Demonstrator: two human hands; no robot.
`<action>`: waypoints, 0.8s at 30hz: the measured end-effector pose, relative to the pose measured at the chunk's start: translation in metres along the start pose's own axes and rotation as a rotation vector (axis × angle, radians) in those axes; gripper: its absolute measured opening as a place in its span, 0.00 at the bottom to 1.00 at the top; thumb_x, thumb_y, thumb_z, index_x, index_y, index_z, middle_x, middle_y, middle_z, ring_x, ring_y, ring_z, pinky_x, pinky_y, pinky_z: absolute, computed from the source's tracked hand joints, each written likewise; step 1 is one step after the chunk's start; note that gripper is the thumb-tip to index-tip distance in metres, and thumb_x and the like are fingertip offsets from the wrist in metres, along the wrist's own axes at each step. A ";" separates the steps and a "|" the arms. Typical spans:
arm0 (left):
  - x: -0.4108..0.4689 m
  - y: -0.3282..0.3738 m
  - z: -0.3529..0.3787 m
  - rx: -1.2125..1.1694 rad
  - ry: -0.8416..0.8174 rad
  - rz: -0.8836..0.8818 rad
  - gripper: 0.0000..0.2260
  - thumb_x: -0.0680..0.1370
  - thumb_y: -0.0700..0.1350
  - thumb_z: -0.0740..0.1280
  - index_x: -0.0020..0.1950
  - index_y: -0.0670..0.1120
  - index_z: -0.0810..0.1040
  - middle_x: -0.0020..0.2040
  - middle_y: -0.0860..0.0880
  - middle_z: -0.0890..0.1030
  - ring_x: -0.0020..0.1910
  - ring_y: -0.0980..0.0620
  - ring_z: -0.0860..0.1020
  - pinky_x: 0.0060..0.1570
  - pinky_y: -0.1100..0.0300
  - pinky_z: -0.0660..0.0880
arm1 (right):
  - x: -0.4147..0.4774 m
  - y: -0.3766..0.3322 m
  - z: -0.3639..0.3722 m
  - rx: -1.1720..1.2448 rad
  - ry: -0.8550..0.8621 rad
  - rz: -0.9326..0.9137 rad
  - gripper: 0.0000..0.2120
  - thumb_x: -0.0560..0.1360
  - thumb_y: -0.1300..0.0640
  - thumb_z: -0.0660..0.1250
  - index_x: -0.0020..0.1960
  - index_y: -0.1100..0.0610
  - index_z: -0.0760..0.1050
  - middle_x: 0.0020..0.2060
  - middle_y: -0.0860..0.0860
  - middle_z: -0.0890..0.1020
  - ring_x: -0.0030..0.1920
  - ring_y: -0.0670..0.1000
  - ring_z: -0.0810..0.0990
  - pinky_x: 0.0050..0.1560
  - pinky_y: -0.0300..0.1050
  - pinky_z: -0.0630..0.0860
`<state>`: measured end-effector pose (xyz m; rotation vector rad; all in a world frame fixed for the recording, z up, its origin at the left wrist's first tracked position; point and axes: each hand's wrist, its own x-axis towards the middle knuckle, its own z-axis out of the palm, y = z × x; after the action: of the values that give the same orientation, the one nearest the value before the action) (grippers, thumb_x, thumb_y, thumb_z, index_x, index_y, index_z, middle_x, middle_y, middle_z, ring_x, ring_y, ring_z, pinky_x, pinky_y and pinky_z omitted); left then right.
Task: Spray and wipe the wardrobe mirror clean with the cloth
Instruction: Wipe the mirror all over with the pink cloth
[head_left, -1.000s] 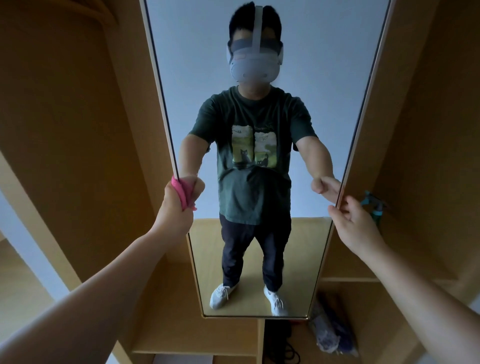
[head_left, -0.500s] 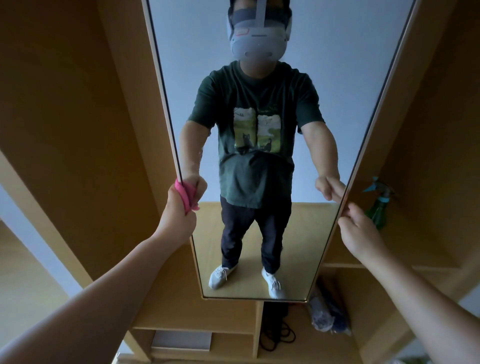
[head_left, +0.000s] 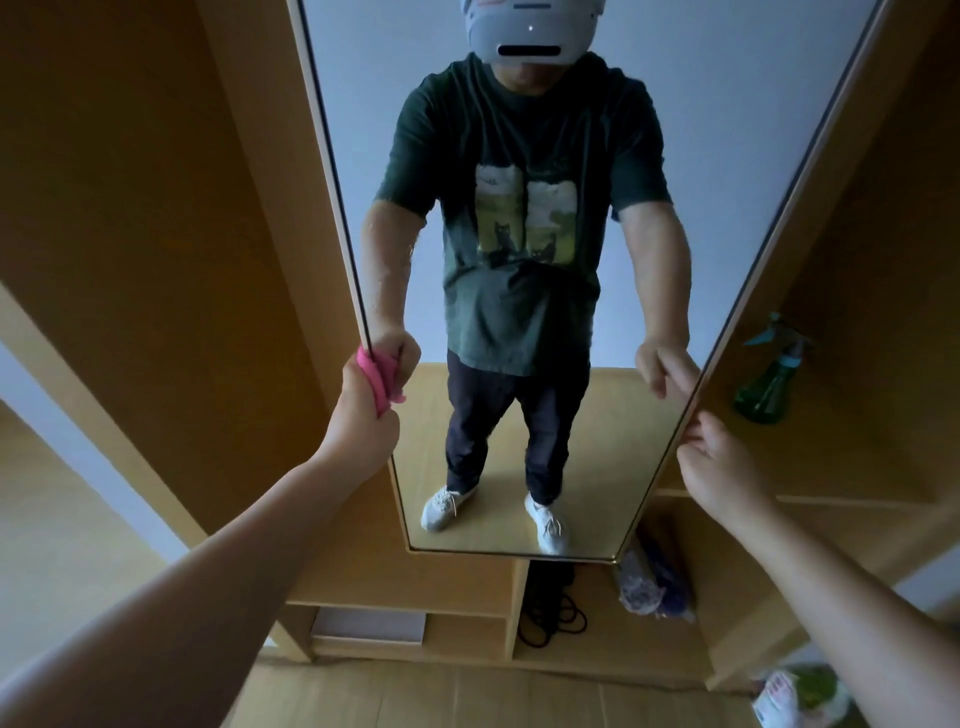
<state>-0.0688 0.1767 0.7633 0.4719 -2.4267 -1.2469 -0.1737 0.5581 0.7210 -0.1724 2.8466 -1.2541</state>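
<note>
A tall framed mirror (head_left: 613, 426) stands in the middle of an open wooden wardrobe and reflects the person. My left hand (head_left: 361, 415) grips a pink cloth (head_left: 376, 382) against the mirror's left edge. At the mirror's right edge, my right hand (head_left: 714, 462) curls its fingers round the frame. A green spray bottle (head_left: 769, 382) with a teal trigger stands on the shelf to the right, apart from both hands.
Wooden wardrobe panels (head_left: 156, 260) flank the mirror. Under it are low compartments with a coiled black cable (head_left: 550, 616) and a bundle of fabric (head_left: 652, 582). A printed bag (head_left: 795, 696) lies on the wooden floor at the lower right.
The view has tilted down, so the wardrobe's bottom compartments and floor show. Both hands stay on the mirror's edges, and the mirror's right side now lies further right, away from the bottle.
</note>
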 end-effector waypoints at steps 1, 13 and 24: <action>-0.001 -0.002 0.002 -0.004 -0.004 -0.006 0.29 0.71 0.27 0.55 0.71 0.42 0.57 0.53 0.44 0.76 0.54 0.46 0.77 0.49 0.48 0.80 | -0.001 0.002 0.002 -0.005 -0.003 0.001 0.27 0.80 0.58 0.60 0.77 0.56 0.58 0.67 0.54 0.74 0.61 0.51 0.74 0.54 0.45 0.69; -0.009 -0.027 0.019 -0.022 -0.032 -0.062 0.32 0.71 0.29 0.55 0.74 0.46 0.53 0.57 0.44 0.75 0.57 0.45 0.76 0.53 0.45 0.78 | -0.015 0.019 0.024 -0.075 -0.045 0.066 0.31 0.77 0.60 0.65 0.77 0.59 0.57 0.67 0.55 0.73 0.65 0.55 0.73 0.62 0.52 0.71; -0.015 -0.056 0.038 -0.023 -0.067 -0.111 0.35 0.71 0.29 0.56 0.75 0.48 0.50 0.58 0.45 0.75 0.53 0.46 0.75 0.46 0.46 0.80 | -0.018 0.037 0.049 -0.057 -0.100 0.156 0.32 0.77 0.63 0.64 0.77 0.60 0.56 0.68 0.56 0.72 0.66 0.56 0.73 0.63 0.53 0.71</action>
<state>-0.0663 0.1788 0.6938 0.5743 -2.4686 -1.3553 -0.1559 0.5488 0.6604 -0.0133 2.7515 -1.1043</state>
